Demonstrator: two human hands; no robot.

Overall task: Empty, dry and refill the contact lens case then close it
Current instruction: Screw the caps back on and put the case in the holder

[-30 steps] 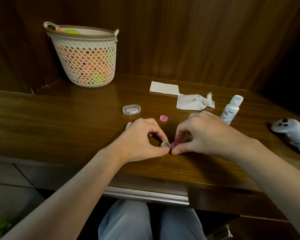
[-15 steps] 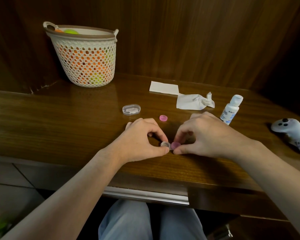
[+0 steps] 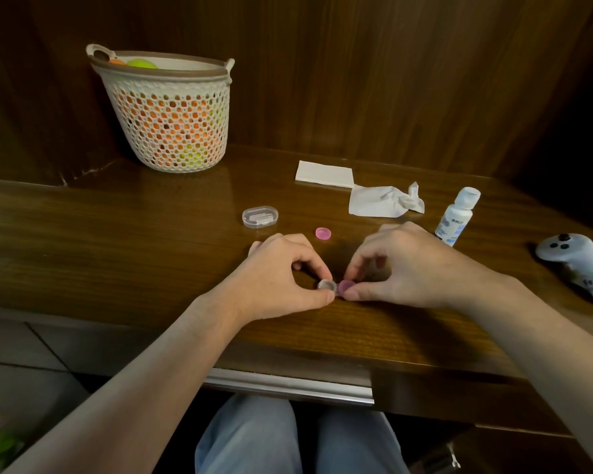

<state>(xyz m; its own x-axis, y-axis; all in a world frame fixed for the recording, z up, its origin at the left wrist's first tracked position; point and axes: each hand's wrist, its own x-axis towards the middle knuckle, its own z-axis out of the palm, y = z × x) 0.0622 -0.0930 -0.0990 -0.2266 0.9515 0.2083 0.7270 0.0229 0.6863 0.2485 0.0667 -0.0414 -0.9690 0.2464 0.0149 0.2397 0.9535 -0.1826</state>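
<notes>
Item: small clear plastic twin-well contact lens case [image 3: 326,285], on wooden desk [image 3: 117,234] well in front of white lattice basket [image 3: 172,114].
Left hand [image 3: 281,275] pinched uncapped well. Right hand [image 3: 401,265] pinched pink screw cap [image 3: 345,287] at other well.
Handling, judged: light, rigid, slick; grip by rims.
Second pink cap [image 3: 323,233] loose, nearer basket.
White solution bottle [image 3: 456,217] label unreadable.

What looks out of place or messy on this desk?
No spill or damage shows. A crumpled tissue lies near the solution bottle, and one pink cap sits loose, apart from the lens case. A game controller lies at the desk's right edge.
</notes>
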